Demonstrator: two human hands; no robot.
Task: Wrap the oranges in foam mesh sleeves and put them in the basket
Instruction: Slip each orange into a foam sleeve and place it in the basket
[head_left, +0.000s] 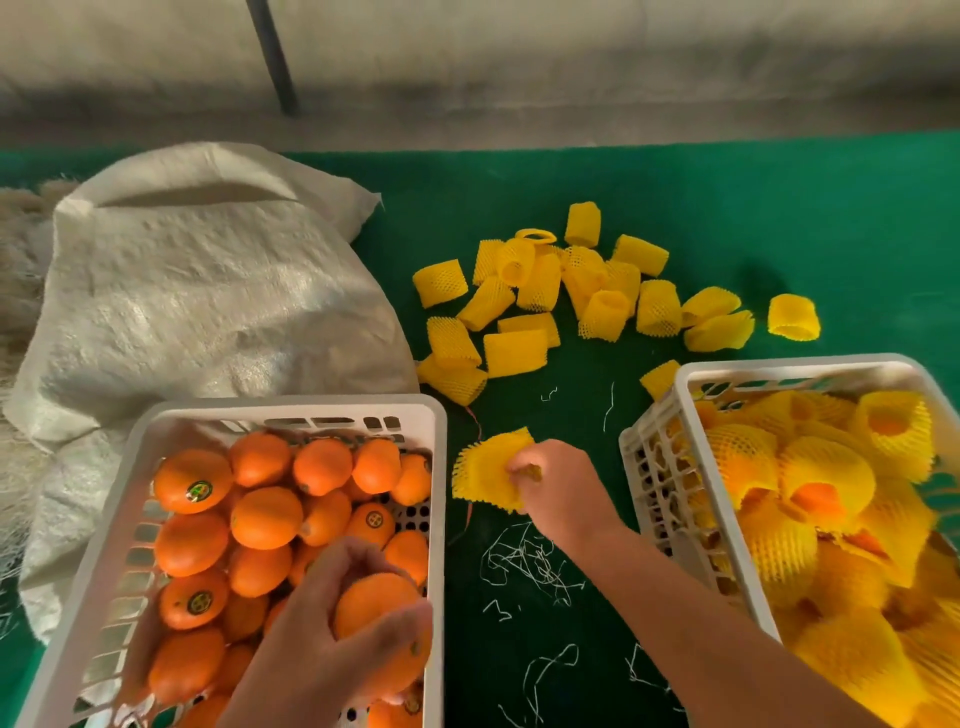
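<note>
Over the left basket, the left hand gripped an orange; up and to its right, the right hand pinched a foam sleeve above the green surface.

The bench wears a deep green cloth. At ten o'clock lies an off-white woven sack. Bright orange oranges, some with round green-and-gold stickers, fill the white slotted plastic basket at seven o'clock. Yellow foam mesh sleeves with a net pattern scatter at twelve o'clock. The white basket at four o'clock holds yellow-sleeved oranges.
</note>
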